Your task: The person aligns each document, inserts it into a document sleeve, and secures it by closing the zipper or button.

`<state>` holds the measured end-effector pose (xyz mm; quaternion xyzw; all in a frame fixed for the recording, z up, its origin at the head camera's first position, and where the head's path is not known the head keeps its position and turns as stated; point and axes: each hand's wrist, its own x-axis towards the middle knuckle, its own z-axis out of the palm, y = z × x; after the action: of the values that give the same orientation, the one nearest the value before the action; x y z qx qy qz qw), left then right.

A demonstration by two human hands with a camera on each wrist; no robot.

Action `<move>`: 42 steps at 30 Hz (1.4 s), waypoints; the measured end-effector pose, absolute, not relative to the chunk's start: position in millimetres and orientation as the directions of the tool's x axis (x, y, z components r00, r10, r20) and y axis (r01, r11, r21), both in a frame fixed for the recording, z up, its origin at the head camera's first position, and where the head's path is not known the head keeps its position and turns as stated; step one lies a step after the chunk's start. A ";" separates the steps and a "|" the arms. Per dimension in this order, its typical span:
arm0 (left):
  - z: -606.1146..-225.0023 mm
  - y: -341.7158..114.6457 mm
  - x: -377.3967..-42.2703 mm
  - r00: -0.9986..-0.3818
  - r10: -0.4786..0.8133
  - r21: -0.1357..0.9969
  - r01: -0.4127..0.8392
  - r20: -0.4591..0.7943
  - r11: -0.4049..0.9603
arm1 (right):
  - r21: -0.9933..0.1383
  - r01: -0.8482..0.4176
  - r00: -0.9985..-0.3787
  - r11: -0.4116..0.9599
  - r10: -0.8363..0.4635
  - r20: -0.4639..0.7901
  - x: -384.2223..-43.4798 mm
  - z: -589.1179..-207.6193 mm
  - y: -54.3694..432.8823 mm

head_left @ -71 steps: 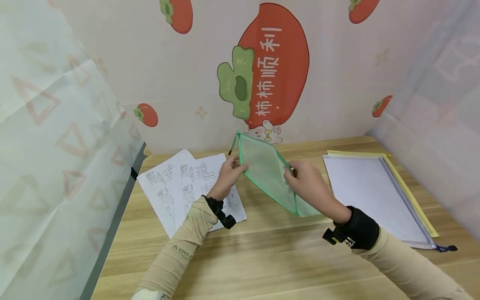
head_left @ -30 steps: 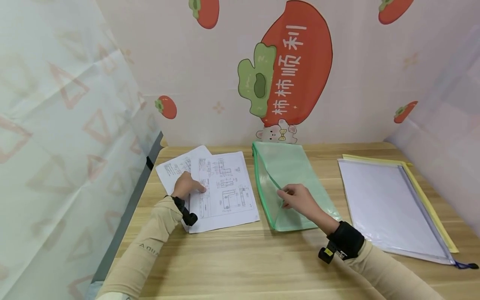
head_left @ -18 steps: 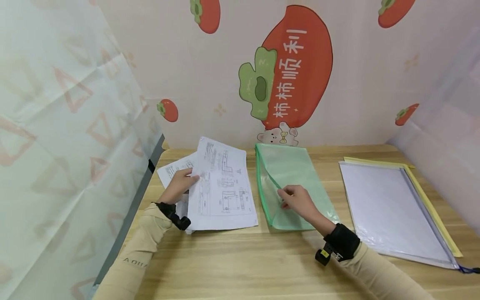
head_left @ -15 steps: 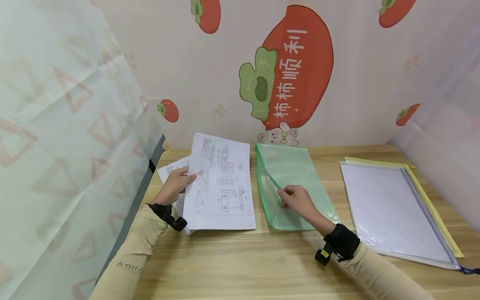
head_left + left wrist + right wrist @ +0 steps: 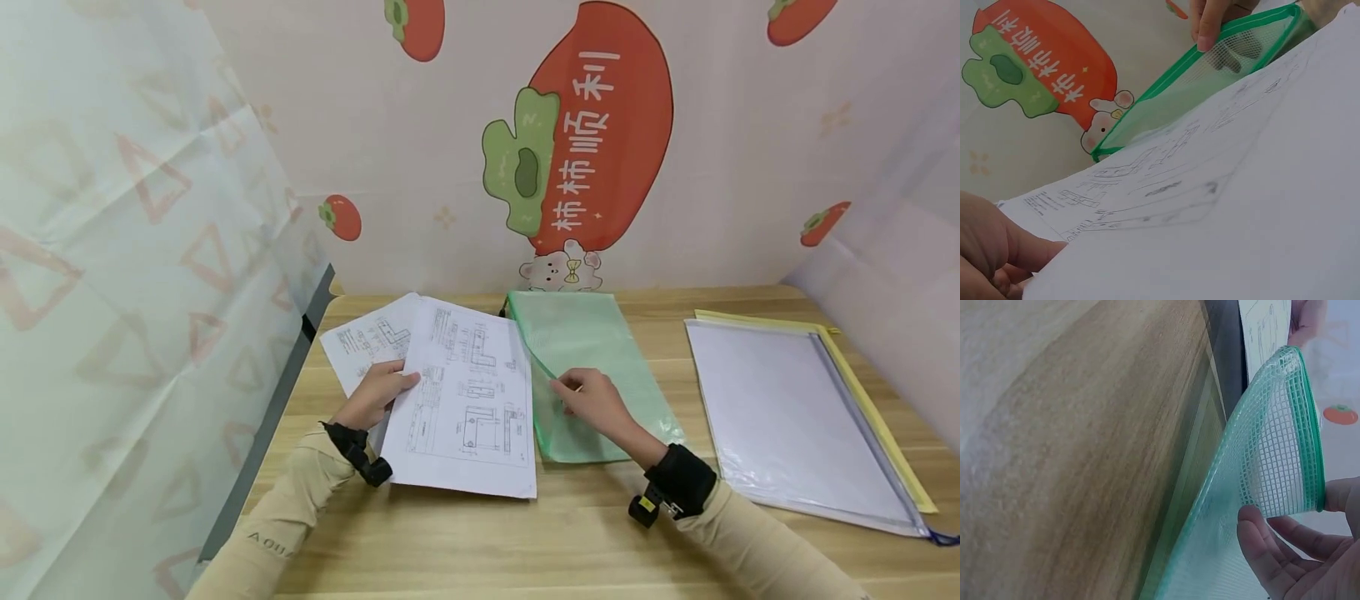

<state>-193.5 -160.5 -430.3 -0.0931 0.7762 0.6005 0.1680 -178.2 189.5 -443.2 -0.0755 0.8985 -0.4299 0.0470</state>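
In the head view my left hand (image 5: 375, 395) pinches the left edge of a printed drawing sheet (image 5: 468, 400), thumb on top. The sheet is lifted and tilted, its right edge overlapping the opening side of a green mesh zipper pouch (image 5: 600, 342). My right hand (image 5: 596, 404) pinches the pouch's upper edge and holds its mouth apart. In the left wrist view the sheet slants up toward the gaping pouch (image 5: 1235, 53). The right wrist view shows the mesh edge (image 5: 1279, 437) between thumb and fingers. Another drawing sheet (image 5: 356, 337) lies on the table behind the left hand.
At the right of the wooden table (image 5: 465, 550) lies a clear pouch (image 5: 795, 417) with a grey zipper and blue pull, on top of a yellow-edged pouch (image 5: 926, 498). A printed curtain (image 5: 420, 150) rises behind the table, with another along its left side.
The left hand let go of the pouch earlier, took hold of the top sheet, raised it, and has brought it right to the pouch's mouth. The right hand keeps pinching the pouch edge.
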 end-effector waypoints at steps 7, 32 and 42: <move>-439.4 -144.9 -196.9 -0.915 -0.106 0.890 -0.404 -0.390 0.210 | -0.669 -0.178 -0.976 0.721 -0.216 0.027 -167.8 -441.9 184.4; -462.8 -18.0 -201.3 -0.915 -0.206 0.936 -0.350 -0.348 -0.023 | -0.520 -0.450 -0.880 0.726 -0.264 0.394 -159.3 -439.2 166.7; -447.1 12.7 -196.7 -0.922 -0.060 0.922 -0.385 -0.383 0.033 | -0.513 -0.388 -0.905 0.766 -0.210 0.370 -157.4 -441.0 167.9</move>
<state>-196.7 12.7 -447.1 -0.1572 0.7085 0.6774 0.1200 -157.4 167.9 -441.0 -0.1611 0.9281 -0.3017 -0.1471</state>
